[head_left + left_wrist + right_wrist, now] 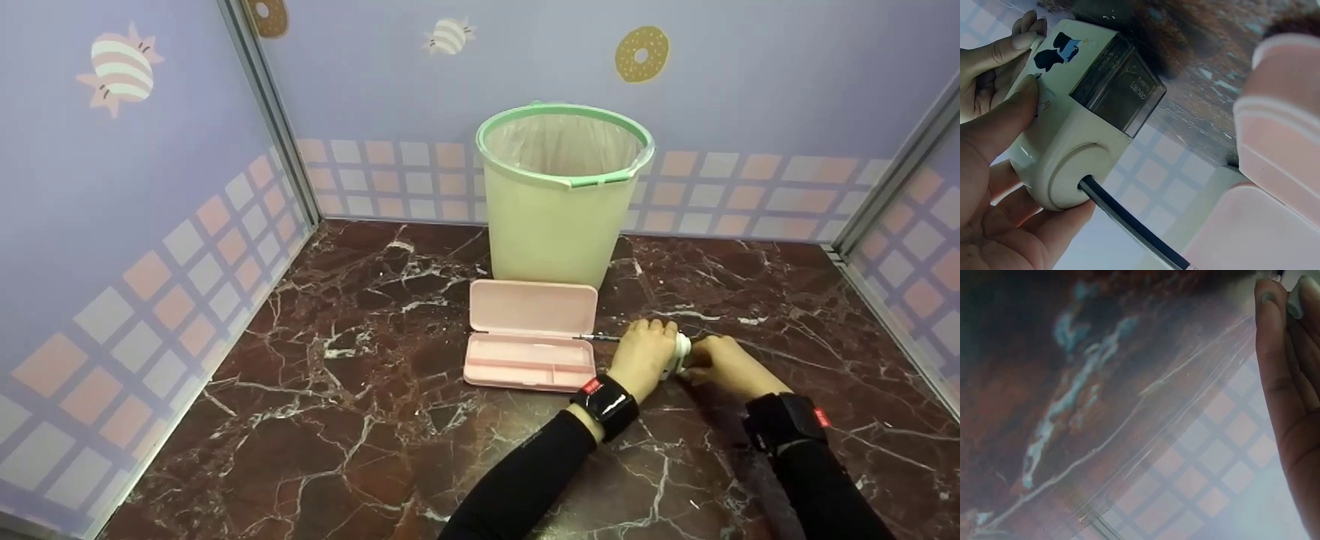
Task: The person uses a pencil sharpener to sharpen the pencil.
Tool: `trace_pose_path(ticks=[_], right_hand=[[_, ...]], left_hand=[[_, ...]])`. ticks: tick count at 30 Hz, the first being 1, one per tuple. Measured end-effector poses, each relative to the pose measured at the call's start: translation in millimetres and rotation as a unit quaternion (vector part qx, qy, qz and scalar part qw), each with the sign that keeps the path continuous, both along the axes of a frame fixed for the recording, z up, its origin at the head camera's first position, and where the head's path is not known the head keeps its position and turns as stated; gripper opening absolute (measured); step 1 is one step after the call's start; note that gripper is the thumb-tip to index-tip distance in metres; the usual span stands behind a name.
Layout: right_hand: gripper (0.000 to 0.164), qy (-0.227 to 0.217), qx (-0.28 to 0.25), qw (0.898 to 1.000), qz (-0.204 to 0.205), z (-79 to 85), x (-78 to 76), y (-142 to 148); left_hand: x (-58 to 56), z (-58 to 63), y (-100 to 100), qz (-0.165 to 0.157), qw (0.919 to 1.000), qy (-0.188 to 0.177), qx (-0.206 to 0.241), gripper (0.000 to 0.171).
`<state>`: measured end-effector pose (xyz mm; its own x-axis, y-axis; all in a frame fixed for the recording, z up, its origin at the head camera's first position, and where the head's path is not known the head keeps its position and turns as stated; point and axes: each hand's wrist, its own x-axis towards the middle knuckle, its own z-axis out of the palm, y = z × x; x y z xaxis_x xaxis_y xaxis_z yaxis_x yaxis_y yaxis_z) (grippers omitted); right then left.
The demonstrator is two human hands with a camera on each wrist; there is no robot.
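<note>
A white pencil sharpener with a dark see-through shavings drawer is gripped in my left hand, thumb on one side and fingers curled round the other. A dark pencil sticks out of the sharpener's round hole; in the head view it points left toward the pink pencil case. My right hand is at the sharpener's other end, pinching a small pale knob between thumb and fingers. The left hand mostly hides the sharpener in the head view.
An open pink pencil case lies left of the hands, lid up against a pale green trash bin with a clear liner. The marbled tabletop is bounded by patterned panels behind and at both sides.
</note>
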<state>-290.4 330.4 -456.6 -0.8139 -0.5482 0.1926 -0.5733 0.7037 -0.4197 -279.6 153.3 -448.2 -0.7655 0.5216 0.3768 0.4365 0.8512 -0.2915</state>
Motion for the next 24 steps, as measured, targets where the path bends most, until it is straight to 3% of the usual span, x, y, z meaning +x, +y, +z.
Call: trace_pose_path(ticks=[11, 24], right_hand=[[0.005, -0.042, -0.02, 0.999, 0.011, 3.3, 8.5, 5], [0.007, -0.043, -0.042, 0.997, 0.04, 7.7, 15.6, 4]], left_hand=[[1.2, 2.7, 2, 0.012, 0.9996, -0.021, 0.015, 0.033], [0.9, 2.6, 1, 0.014, 0.9992, -0.029, 0.023, 0.033]])
